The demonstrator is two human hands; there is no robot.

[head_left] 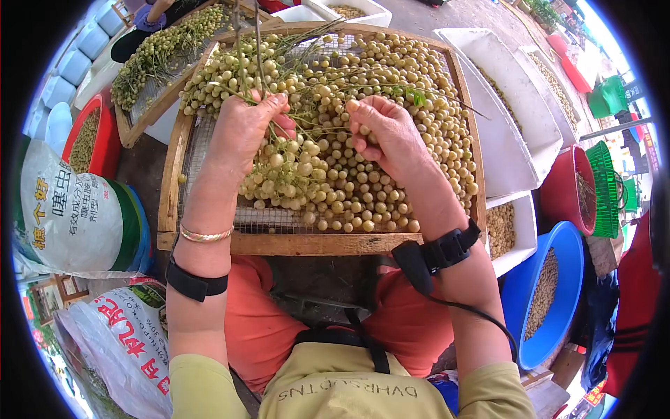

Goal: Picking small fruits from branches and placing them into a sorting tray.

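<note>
A wood-framed wire mesh tray [324, 244] lies before me, holding many loose round yellow-green fruits [445, 125]. Over the tray's left half, my left hand [256, 118] grips the green stems of a fruit bunch [285, 173], which hangs below the fist. Dark woody twigs [258, 47] rise from that hand. To its right, my right hand [384, 131] has curled fingers, with a round fruit [353, 106] between thumb and index finger. Further bunches on stems [225, 73] lie at the tray's upper left. A small green leaf [416, 97] shows among the fruits behind my right hand.
Another mesh tray [128, 133] with bunches stands at upper left, near a person's arm [157, 10]. White foam boxes [502, 152], a red basin [565, 183] and a blue basin [568, 309] line the right. At left are a red tub [109, 146] and printed woven sacks [94, 220].
</note>
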